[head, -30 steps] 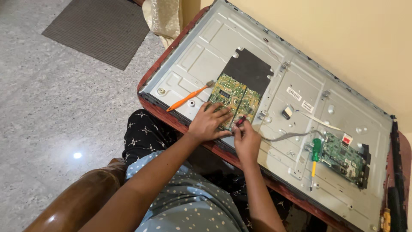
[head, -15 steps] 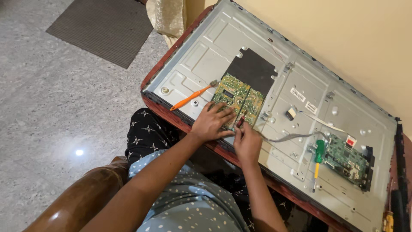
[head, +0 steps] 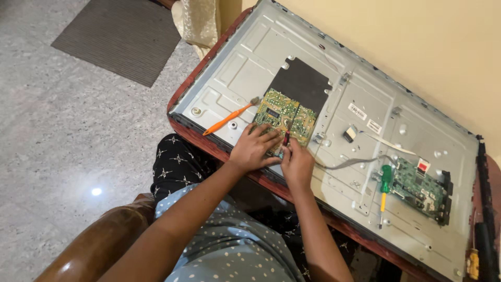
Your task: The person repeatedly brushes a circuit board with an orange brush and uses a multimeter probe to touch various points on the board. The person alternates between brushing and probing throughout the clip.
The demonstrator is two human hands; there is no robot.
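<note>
- Left hand lies fingers spread flat on the green rectangular circuit board, steadying it on the grey metal panel.
- Right hand pinches a thin dark red-tipped tool upright against the board's near edge.

The circuit board under the hands was green with yellowish tracing, set below a black sheet on a pale grey metal panel; the small tool in the right hand had a red and black handle. An orange brush lay to the left, and a green-handled screwdriver with a yellow shaft lay beside a second green board. The table edge was reddish brown, the trousers black with white stars, the shirt grey-blue with white dots, and the floor mat dark grey and ribbed.
</note>
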